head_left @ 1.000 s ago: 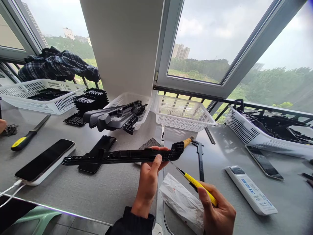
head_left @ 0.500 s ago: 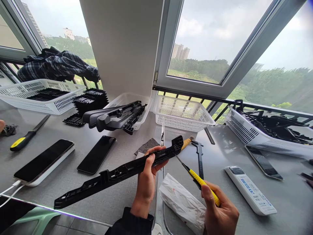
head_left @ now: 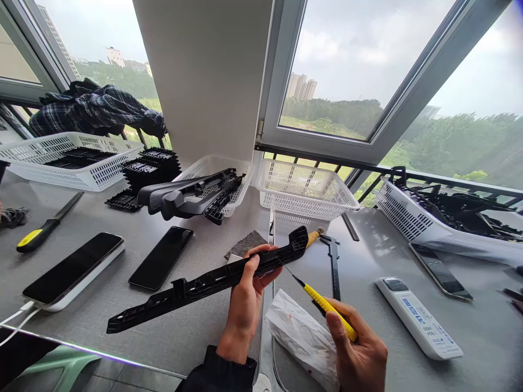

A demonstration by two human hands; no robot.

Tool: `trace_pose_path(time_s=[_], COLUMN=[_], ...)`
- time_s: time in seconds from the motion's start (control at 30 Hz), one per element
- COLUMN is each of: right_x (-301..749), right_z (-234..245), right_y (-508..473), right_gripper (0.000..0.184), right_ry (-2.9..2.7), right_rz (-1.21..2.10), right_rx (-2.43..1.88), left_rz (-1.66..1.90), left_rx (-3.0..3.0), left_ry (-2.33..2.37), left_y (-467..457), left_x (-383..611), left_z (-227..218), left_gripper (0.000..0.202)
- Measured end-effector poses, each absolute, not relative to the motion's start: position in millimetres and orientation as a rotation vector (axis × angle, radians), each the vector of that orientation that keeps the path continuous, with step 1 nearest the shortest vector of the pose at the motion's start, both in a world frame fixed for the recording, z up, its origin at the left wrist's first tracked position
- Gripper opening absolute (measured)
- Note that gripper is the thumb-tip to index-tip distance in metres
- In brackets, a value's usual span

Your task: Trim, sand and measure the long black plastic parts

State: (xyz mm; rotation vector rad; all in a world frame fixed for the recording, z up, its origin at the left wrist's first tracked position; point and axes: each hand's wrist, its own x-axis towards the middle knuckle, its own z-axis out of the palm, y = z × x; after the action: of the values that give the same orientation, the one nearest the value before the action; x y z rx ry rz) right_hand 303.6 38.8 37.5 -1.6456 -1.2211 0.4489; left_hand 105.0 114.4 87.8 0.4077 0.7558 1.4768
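Note:
A long black plastic trim part [head_left: 204, 283] is held aslant above the table, its ribbed side towards me. My left hand [head_left: 247, 296] is wrapped round it right of its middle, thumb on top. In my right hand [head_left: 362, 343] is a yellow utility knife [head_left: 330, 311] with its thin blade out. The blade tip is at the lower edge of the trim part, close to my left fingertips; whether it touches, I cannot tell. Beneath the knife lies a crumpled white tissue [head_left: 302, 337]. Behind the part's raised right end are a wooden handle [head_left: 312, 237] and a black caliper [head_left: 335, 267].
Along the window stand white baskets [head_left: 306, 204], one heaped with similar black parts [head_left: 188, 193]. Several phones [head_left: 161, 258] lie on the table. A yellow-black file [head_left: 44, 231] is at left, a white remote-like device [head_left: 419, 318] at right, a grey cloth [head_left: 247, 243] in the middle.
The knife and my right hand have shifted left, the blade tip moving along the part towards my left fingers. The trim part has turned slightly, its left end rising and moving right.

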Motion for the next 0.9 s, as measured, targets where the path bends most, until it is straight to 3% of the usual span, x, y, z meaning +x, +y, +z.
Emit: trace_pose_path(time_s=[0.33,0.7,0.9], right_x=[306.3,303.4,306.3], right_z=[33.3,39.3,36.4], right_y=[40.3,40.8,38.3], right_gripper=[0.073,0.069,0.063], right_ry=[-0.976,-0.944,-1.036], right_rz=[0.440,0.372,0.396], right_rx=[-1.800,-1.769,-1.715], left_rz=[1.433,1.488,1.498], left_rx=[0.445,0.396,0.382], left_ry=[0.694,0.723,0.742], left_y=[114.2,114.7,116.0], left_x=[104.6,103.9,103.9], left_z=[87.7,86.5,85.0], left_gripper=[0.042,0.059,0.056])
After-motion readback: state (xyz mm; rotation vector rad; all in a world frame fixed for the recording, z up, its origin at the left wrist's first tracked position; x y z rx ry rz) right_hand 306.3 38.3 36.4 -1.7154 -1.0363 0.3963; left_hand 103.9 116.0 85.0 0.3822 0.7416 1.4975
